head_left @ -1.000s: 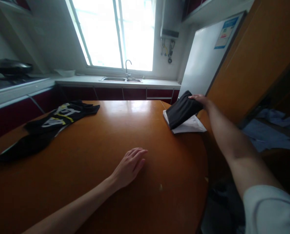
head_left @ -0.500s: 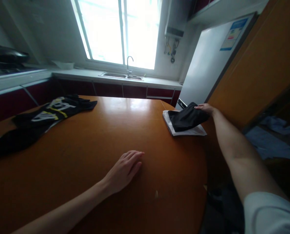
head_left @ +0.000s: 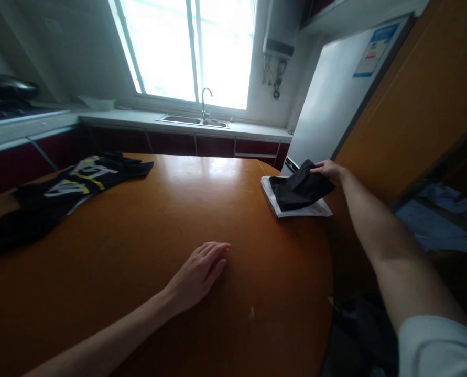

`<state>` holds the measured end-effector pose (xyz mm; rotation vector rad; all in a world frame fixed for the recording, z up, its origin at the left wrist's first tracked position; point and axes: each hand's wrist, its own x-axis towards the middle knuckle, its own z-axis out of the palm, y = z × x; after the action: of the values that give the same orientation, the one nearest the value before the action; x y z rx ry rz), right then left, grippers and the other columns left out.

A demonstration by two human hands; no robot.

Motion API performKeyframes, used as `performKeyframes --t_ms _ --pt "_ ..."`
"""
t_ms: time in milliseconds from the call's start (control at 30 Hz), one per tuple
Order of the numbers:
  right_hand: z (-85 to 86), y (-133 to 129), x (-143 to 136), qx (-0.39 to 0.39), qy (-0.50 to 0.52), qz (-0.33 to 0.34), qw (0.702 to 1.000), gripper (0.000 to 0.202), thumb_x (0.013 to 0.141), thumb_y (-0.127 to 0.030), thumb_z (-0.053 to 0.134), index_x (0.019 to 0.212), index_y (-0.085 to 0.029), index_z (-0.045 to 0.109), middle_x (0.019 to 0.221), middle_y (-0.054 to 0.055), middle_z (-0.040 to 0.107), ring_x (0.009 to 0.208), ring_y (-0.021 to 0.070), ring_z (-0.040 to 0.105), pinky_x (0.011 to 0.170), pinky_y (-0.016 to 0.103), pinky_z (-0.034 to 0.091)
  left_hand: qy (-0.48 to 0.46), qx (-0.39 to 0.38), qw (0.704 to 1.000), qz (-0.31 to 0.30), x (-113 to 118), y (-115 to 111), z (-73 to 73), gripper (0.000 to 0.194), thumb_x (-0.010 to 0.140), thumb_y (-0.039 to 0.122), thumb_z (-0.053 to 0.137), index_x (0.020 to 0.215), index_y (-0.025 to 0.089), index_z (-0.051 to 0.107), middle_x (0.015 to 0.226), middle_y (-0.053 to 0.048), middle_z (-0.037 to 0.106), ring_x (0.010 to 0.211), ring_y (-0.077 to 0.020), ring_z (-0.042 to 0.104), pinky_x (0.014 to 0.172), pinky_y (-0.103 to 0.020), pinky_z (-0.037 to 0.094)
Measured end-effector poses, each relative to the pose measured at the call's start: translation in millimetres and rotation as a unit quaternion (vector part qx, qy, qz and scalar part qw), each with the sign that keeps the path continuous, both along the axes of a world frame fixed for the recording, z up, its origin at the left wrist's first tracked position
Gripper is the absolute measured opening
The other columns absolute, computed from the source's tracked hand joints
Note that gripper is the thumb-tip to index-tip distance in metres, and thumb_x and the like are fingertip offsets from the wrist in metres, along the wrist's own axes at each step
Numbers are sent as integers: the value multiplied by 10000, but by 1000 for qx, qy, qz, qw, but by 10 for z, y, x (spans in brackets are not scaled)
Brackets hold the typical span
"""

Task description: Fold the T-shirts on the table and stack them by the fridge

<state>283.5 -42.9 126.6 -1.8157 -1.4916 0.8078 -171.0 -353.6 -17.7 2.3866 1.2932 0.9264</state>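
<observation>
At the table's right edge, my right hand [head_left: 329,170] pinches the upper corner of a folded black cloth [head_left: 298,189]. Part of that cloth rests on a flat white stack [head_left: 307,210], perhaps paper or plastic; its corner at my fingers is raised. My left hand [head_left: 196,275] lies on the wooden table [head_left: 217,220] near the middle, holding nothing, its thumb a little apart from the fingers. A black garment [head_left: 72,188] with white letters and a yellow stripe is spread at the table's left side.
Beyond the table runs a white counter [head_left: 131,116] with a sink [head_left: 182,120] and tap [head_left: 205,102]. A pan [head_left: 9,86] sits at the far left. To the right stand a fridge [head_left: 327,99] and a wooden panel [head_left: 410,110]. Papers [head_left: 433,225] lie beyond the right edge.
My right hand has raised the corner of the black cloth very slightly. My left hand stays in place on the table. The view has shifted a little.
</observation>
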Motion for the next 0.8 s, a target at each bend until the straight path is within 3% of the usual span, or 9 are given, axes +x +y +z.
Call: performKeyframes --t_ms 100,367,433,633,700,800 --pt "17 -12 6 33 9 33 999 191 812 -178 796 989 -127 747 849 67 768 665 146 693 711 277 582 -1 -6 1000 0 2 7 -4 294 1040 325 459 1292 233 580 1287 -81 653 1211 -221 593 1067 -409 480" --pt "-244 -95 -48 25 -57 -30 998 101 749 -126 797 814 -83 734 617 46 689 561 172 645 651 313 582 12 -19 1000 2 3 -5 11 318 1052 343 433 1326 235 552 1287 -75 651 1202 -216 596 1069 -411 476" --pt "-188 -88 -100 40 -55 -22 997 135 771 -141 784 890 -92 744 697 53 721 630 171 670 695 297 585 12 -23 1000 1 -3 -12 8 322 1051 347 434 1331 235 549 1272 -76 659 1191 -217 603 1064 -412 479" --pt "192 -44 -300 151 -34 63 986 363 806 -270 799 1133 -132 720 996 93 758 867 186 698 828 301 580 8 -36 999 -2 -18 -5 2 335 1047 362 448 1342 239 547 1262 -83 662 1185 -228 608 1066 -425 476" --pt "213 -49 -298 149 -31 34 988 364 822 -267 787 1152 -134 711 1007 97 752 853 181 693 831 311 576 4 -36 999 -4 -12 -3 14 338 1048 363 445 1345 235 543 1248 -87 667 1173 -228 615 1063 -430 479" --pt "68 -85 -215 116 -61 -31 991 314 827 -230 771 1112 -111 713 959 96 747 805 167 684 809 297 572 -2 -33 999 -6 1 -8 37 326 1048 359 438 1323 233 556 1215 -85 682 1142 -226 632 1043 -430 495"
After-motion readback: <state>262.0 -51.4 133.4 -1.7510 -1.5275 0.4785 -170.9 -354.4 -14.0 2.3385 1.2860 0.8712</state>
